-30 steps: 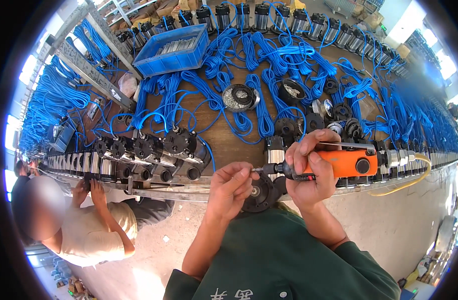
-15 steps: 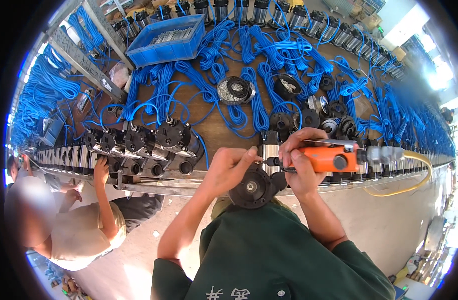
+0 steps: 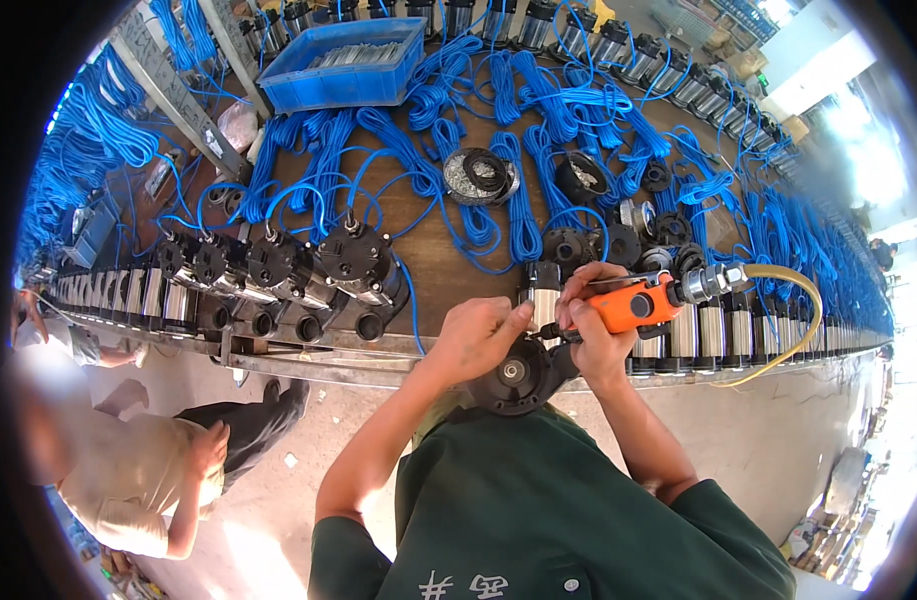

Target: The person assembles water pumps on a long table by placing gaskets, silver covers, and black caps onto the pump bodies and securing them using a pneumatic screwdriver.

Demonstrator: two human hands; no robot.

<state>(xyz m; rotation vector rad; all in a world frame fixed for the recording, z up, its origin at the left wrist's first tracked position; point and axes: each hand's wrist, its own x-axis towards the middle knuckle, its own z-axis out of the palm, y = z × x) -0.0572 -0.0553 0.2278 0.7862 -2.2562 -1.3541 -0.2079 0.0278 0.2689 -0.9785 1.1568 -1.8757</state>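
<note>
Right hand (image 3: 596, 325) closed around an orange driver (image 3: 627, 306), left hand (image 3: 479, 336) pinched beside its tip, anything held there too hidden to tell, while a black round housing (image 3: 512, 388) just below them, centre exposed, seems unfinished, unlike the capped, cabled motors (image 3: 353, 262) leftward.

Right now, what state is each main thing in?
Left hand: fingers curled; contents hidden
Right hand: gripping power tool
Orange power tool: held, hose attached
Yellow hose: curved
Blue bin: uncovered, holding silvery pieces
Blue cables: mostly bundled
Black round part: face exposed
</note>
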